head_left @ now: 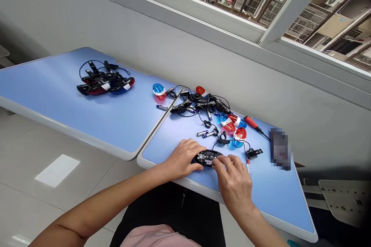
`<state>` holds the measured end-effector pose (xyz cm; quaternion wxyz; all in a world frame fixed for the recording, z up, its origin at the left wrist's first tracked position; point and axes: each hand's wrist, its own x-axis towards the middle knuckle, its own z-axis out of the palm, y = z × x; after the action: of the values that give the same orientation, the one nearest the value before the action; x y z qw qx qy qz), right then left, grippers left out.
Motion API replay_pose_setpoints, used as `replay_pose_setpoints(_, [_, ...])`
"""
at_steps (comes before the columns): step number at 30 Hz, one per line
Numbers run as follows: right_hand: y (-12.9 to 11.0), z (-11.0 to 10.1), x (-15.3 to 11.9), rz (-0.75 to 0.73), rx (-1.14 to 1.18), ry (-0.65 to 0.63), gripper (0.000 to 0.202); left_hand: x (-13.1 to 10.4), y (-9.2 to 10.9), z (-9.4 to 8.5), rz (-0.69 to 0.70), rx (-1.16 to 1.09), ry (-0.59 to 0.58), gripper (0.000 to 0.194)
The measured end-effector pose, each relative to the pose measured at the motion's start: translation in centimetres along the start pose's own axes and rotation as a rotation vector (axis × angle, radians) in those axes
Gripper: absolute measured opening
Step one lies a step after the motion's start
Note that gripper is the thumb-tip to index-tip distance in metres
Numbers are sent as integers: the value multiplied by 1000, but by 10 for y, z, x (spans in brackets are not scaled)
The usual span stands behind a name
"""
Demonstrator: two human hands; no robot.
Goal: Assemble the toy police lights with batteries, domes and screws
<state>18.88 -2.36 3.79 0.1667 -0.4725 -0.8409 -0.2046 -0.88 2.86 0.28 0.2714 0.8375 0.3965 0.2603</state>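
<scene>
Near the front edge of the blue table (174, 139) lies an oval black light housing (206, 158), its inner side facing up with metal battery contacts showing. My left hand (185, 157) grips its left end between thumb and fingers. At its right end, the fingertips of my right hand (234, 177) are closed on the rim; whether something small is pinched there cannot be seen. A thin cable runs from the housing to a black clip-like part (223, 141) just behind it. Several AA batteries (202, 133) lie loose to the back left of the housing.
Red-and-blue lens covers (239, 137) and more open housings (205, 104) lie farther back. A red-handled screwdriver (251, 122), a small clear-handled screwdriver (249, 165) and a blurred dark object (280, 149) are at right. A pile of assembled lights (104, 81) sits on the left table.
</scene>
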Motion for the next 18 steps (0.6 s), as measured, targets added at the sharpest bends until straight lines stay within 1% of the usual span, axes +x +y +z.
replay_pose_setpoints(3, [-1, 6, -1, 22, 19, 46, 17, 0, 0, 0, 4, -1, 5, 48])
replay_pose_setpoints(8, [-2, 16, -2, 32, 72, 152, 14, -1, -1, 2, 14, 13, 25, 44])
replay_pose_setpoints(13, [-6, 19, -4, 14, 59, 138, 12, -2, -3, 5, 26, 37, 35, 44])
replay_pose_setpoints(16, [-5, 19, -3, -33, 47, 117, 11, -2, -4, 6, 32, 52, 36, 45])
replay_pose_setpoints(18, [-3, 19, -2, -67, 65, 125, 11, -2, -4, 6, 32, 62, 32, 45])
